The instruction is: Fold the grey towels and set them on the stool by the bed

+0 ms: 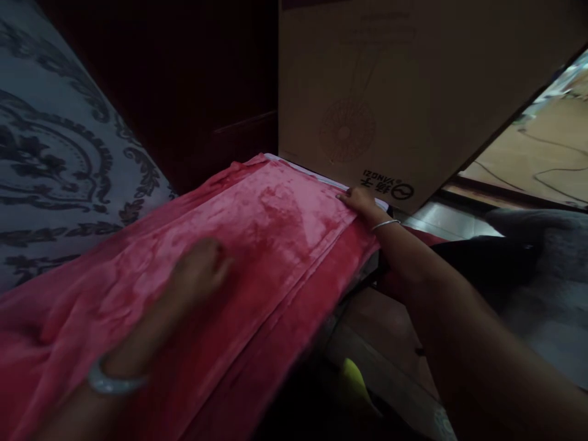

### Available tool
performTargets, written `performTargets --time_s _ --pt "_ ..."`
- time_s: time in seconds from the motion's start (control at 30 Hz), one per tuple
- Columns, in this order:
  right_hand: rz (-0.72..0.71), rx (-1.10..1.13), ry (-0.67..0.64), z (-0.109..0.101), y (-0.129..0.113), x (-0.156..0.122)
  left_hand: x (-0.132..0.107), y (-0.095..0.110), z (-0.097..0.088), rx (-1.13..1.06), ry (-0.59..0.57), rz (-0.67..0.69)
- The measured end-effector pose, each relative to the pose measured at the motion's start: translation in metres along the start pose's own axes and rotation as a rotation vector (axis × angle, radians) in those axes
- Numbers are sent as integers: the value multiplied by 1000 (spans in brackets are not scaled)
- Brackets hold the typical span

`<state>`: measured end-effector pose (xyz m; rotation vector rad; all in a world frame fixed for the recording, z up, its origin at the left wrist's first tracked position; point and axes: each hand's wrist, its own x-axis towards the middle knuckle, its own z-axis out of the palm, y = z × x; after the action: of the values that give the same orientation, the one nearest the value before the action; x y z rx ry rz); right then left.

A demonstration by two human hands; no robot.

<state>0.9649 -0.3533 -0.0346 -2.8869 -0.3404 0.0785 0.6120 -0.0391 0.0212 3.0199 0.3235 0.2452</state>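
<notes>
A pink-red plush blanket (pixel 275 220) lies spread before me, with a long straight fold or seam along its right part. Its lower left part is rumpled. At the far right corner my right hand (pixel 361 202) is closed on the blanket's edge, with a thin bangle on that wrist. A white strip (pixel 321 178) shows along the far edge. My left hand (pixel 202 266) is over the middle of the blanket, its fingers smeared by motion; they look curled, but I cannot see anything in them. A pale wide bangle circles the left wrist.
A large cardboard box (pixel 358 92) with upside-down print stands behind the far edge. Patterned white-grey fabric (pixel 59 159) rises at left, beside a dark red panel (pixel 184 73). Grey fabric (pixel 546 263) is at right. A yellow-green object (pixel 353 381) shows low down.
</notes>
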Motion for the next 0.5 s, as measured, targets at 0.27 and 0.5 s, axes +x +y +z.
performTargets --time_s 0.27,0.5 --pt "7 29 91 1 4 -7 -74 99 45 186 -235 179" --pt "-11 8 225 -24 19 9 -69 112 37 264 -205 231"
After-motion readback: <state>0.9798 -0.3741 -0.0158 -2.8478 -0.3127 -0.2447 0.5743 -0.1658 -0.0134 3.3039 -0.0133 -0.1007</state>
